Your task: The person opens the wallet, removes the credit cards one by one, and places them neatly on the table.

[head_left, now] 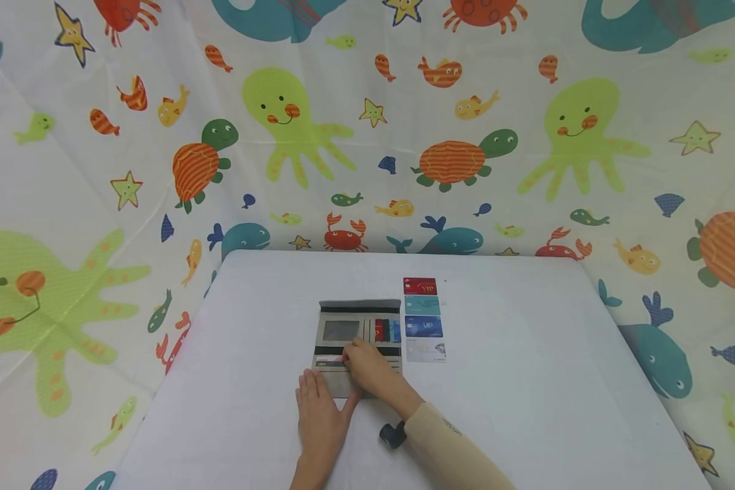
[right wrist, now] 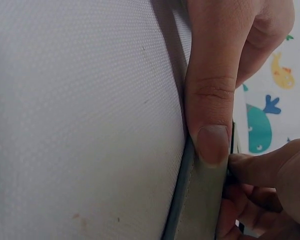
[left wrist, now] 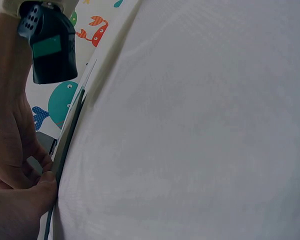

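A grey wallet (head_left: 337, 386) with dark trim lies unfolded on the white table. My right hand (head_left: 370, 371) reaches over its lower half and pinches the right end of a pale card with a pink and a dark stripe (head_left: 328, 358), at a slot of the lower panel. My left hand (head_left: 321, 412) rests with straight fingers at the wallet's lower left corner, its thumb (right wrist: 212, 112) pressing on the near edge. In the right wrist view my right fingers (right wrist: 267, 175) are bent just behind that edge. Red, dark and blue cards (head_left: 387, 331) fill the upper right slots, beside a see-through window (head_left: 341, 331).
Right of the wallet a column of loose cards runs down the table (head_left: 514, 381): a red card (head_left: 420, 286), a teal card (head_left: 422, 305), a blue card (head_left: 424, 327) and a silvery white card (head_left: 426, 350). A sea-animal cloth (head_left: 318, 204) hangs behind.
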Motion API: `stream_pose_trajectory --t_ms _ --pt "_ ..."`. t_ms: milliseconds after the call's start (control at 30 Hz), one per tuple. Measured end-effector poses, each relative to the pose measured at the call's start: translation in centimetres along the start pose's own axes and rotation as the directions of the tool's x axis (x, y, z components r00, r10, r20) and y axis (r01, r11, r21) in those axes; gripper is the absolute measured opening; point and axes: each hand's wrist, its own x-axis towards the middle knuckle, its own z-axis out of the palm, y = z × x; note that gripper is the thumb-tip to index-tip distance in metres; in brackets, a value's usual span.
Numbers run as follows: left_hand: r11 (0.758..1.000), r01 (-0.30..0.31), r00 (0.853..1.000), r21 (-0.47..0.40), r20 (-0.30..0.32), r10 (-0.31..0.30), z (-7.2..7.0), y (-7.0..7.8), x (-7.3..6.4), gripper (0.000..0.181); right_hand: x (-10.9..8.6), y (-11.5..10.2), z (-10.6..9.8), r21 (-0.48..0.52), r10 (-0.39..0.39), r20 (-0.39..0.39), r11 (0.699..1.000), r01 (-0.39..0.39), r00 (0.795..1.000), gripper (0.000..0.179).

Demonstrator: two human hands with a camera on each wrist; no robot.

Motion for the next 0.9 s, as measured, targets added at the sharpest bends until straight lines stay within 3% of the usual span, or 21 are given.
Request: stream_pose_trajectory --t_ms 167,567,733,900 --pt "1.0 0.008 1.0 0.0 0.017 -0.008 0.13 -0.16 0.01 0.099 0.13 -0.13 -0.28 -0.007 0.005 0.013 1.0 -0.005 1.0 0.006" --pt "1.0 0.006 1.0 0.009 0.014 -0.006 0.1 -0.14 -0.14 0.103 0.55 0.59 0.0 0.114 -0.009 0.048 0.994 0.003 0.999 0.012" --pt "1.0 0.007 1.0 0.017 0.016 -0.008 -0.04 -0.04 -0.16 0.103 0.57 0.56 -0.13 0.122 0.018 0.07 0.992 -0.027 0.997 0.015" --pt "1.0 0.002 1.0 0.011 0.013 -0.002 -0.14 0.11 -0.15 0.102 0.58 0.47 0.27 0.081 0.033 0.036 0.996 -0.036 0.999 0.018"
